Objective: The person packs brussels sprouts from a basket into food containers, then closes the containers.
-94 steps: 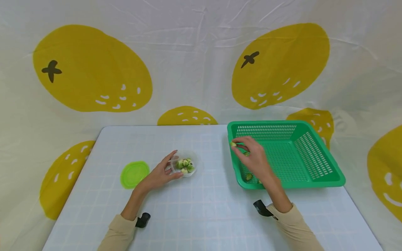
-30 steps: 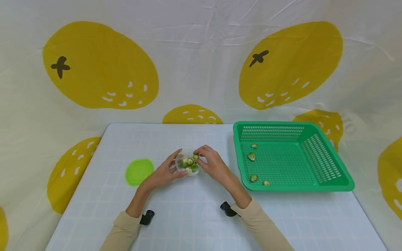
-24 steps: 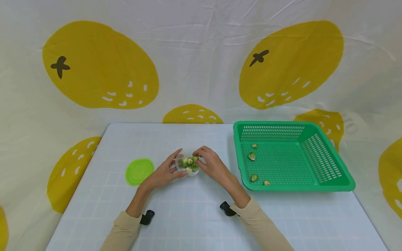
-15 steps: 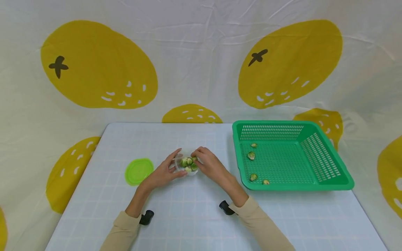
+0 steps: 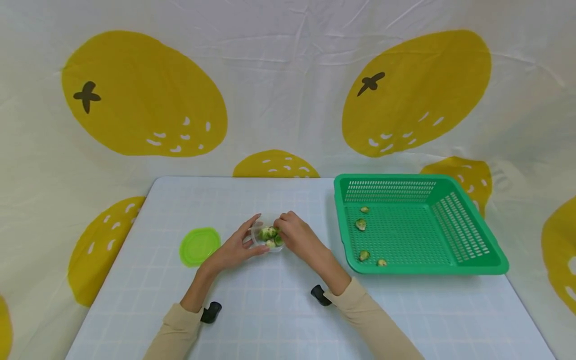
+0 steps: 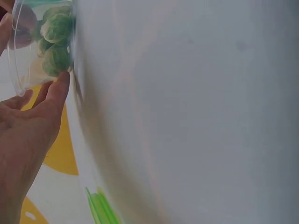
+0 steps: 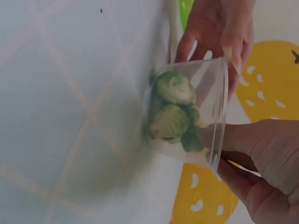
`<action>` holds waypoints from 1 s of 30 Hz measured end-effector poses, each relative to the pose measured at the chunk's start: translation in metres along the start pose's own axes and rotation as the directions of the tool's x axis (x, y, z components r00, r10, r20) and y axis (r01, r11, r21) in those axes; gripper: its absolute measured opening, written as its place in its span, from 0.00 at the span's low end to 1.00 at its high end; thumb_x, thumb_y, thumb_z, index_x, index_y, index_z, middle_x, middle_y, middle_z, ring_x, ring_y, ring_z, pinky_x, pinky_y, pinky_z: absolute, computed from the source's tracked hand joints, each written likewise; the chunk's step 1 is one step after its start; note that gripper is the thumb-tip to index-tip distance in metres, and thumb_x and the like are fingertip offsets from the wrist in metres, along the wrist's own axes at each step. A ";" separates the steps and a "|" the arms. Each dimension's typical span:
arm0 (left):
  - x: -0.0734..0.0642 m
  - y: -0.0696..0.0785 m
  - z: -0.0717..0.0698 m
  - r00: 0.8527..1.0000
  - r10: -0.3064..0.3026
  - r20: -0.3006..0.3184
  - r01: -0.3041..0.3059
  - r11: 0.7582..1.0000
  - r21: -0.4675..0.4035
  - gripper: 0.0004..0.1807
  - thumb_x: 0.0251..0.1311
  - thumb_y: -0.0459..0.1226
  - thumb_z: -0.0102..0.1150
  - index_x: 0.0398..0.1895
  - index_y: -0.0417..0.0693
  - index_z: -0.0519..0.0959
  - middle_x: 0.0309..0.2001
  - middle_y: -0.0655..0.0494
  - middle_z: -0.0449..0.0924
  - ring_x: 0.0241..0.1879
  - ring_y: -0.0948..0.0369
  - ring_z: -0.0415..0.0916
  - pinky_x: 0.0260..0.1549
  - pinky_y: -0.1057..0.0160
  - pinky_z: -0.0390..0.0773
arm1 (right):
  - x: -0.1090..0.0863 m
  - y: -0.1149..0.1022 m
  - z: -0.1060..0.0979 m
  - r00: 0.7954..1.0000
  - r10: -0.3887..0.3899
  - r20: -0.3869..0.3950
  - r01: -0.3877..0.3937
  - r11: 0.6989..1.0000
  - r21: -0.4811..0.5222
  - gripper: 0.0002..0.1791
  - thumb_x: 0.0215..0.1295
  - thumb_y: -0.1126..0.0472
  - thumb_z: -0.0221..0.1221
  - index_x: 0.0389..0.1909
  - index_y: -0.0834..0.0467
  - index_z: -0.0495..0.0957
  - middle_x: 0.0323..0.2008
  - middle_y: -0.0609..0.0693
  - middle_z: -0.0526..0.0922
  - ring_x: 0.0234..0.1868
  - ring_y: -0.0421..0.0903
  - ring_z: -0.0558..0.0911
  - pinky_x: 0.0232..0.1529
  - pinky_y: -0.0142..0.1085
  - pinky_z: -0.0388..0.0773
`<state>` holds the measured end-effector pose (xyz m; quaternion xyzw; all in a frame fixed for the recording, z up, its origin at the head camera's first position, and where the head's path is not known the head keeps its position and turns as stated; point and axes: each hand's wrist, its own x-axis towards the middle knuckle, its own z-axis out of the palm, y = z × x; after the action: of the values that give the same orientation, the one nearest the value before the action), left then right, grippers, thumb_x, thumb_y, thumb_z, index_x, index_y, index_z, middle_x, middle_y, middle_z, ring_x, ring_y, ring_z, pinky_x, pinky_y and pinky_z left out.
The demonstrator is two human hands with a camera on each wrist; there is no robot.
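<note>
A small clear plastic tub [image 7: 161, 151] stands on the table with several Brussels sprouts [image 5: 267, 233] in it. My left hand [image 5: 231, 251] holds the tub from its left, thumb at the near side and fingers round the far side. From the right, my right hand [image 5: 298, 236] reaches over the tub's rim, its fingers curled. In the right wrist view, the right thumb is inside the tub against a dark green sprout [image 7: 190, 141]; the tips of the other fingers are partly hidden. The left wrist view shows pale sprouts [image 6: 57, 59] through the tub's wall.
A green perforated basket [image 5: 425, 270] stands at the right of the table, with several sprout pieces [image 5: 361, 224] along its left side. A bright green lid [image 5: 199, 247] lies left of the left hand. Behind the table hangs a white cloth with yellow fruit prints [image 5: 144, 95].
Earlier my right hand pinched a sprout over the basket's left side. It has since come left to the tub and dipped inside with a sprout. The left hand still holds the tub.
</note>
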<state>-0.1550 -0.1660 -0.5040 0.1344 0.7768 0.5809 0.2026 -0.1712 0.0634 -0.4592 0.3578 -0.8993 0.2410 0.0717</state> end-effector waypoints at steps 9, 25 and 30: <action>0.001 -0.001 0.000 1.000 -0.023 -0.005 0.023 1.000 0.017 0.55 0.63 0.49 0.72 0.84 0.64 0.45 0.81 0.50 0.47 0.78 0.46 0.50 0.72 0.47 0.63 | 0.006 -0.008 0.000 0.996 0.033 0.083 -0.023 0.993 -0.117 0.09 0.69 0.76 0.59 0.40 0.64 0.86 0.38 0.55 0.84 0.41 0.51 0.78 0.44 0.38 0.82; 0.001 0.001 0.000 1.000 0.002 0.004 -0.001 1.000 -0.009 0.54 0.65 0.44 0.71 0.84 0.60 0.45 0.81 0.47 0.47 0.76 0.45 0.54 0.70 0.46 0.66 | -0.001 0.000 -0.004 0.998 -0.039 0.053 0.041 0.999 -0.032 0.06 0.68 0.73 0.63 0.42 0.63 0.84 0.41 0.54 0.83 0.43 0.51 0.79 0.46 0.39 0.83; 0.001 0.001 0.001 1.000 0.014 0.000 -0.014 1.000 -0.005 0.53 0.65 0.44 0.71 0.84 0.61 0.45 0.80 0.47 0.49 0.75 0.46 0.56 0.70 0.46 0.66 | -0.006 0.001 -0.007 0.999 -0.027 0.016 0.028 1.000 -0.010 0.06 0.67 0.73 0.65 0.42 0.64 0.85 0.43 0.54 0.83 0.48 0.52 0.79 0.48 0.39 0.83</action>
<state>-0.1551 -0.1641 -0.5036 0.1394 0.7745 0.5841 0.1989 -0.1682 0.0709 -0.4555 0.3717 -0.8961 0.2325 0.0695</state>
